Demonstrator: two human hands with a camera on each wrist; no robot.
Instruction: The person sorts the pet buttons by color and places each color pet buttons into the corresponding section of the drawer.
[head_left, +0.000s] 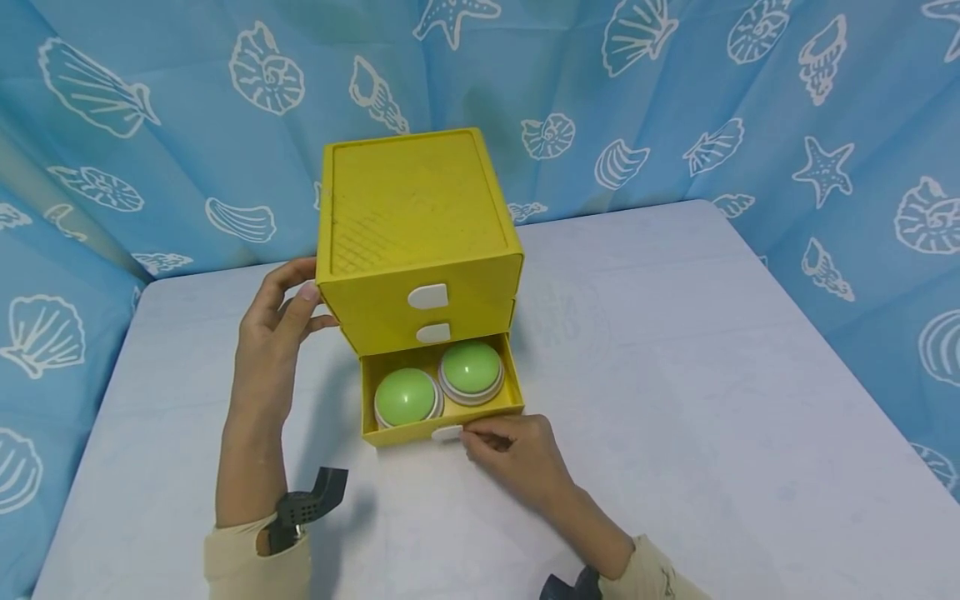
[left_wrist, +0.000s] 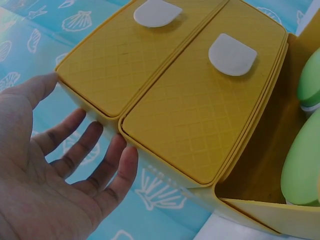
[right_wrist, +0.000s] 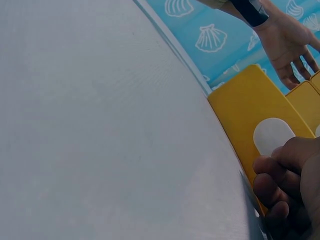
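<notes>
A yellow three-drawer box (head_left: 416,204) stands on the table, its bottom drawer (head_left: 401,435) pulled out. Two green domes on white bases, one the left dome (head_left: 405,396) and the other the right dome (head_left: 471,367), sit side by side in that drawer. My right hand (head_left: 521,457) pinches the white handle tab (right_wrist: 271,134) on the drawer's front between thumb and fingers. At the box's left side, my left hand (head_left: 272,325) rests its spread, slightly bent fingers against the wall, thumb near the front edge, as the left wrist view shows.
The upper white tab (head_left: 427,296) and middle white tab (head_left: 433,333) are on drawers that are pushed in. A pale cloth covers the table (head_left: 660,358). Behind and at both sides hangs a blue curtain (head_left: 570,75) with white shell prints.
</notes>
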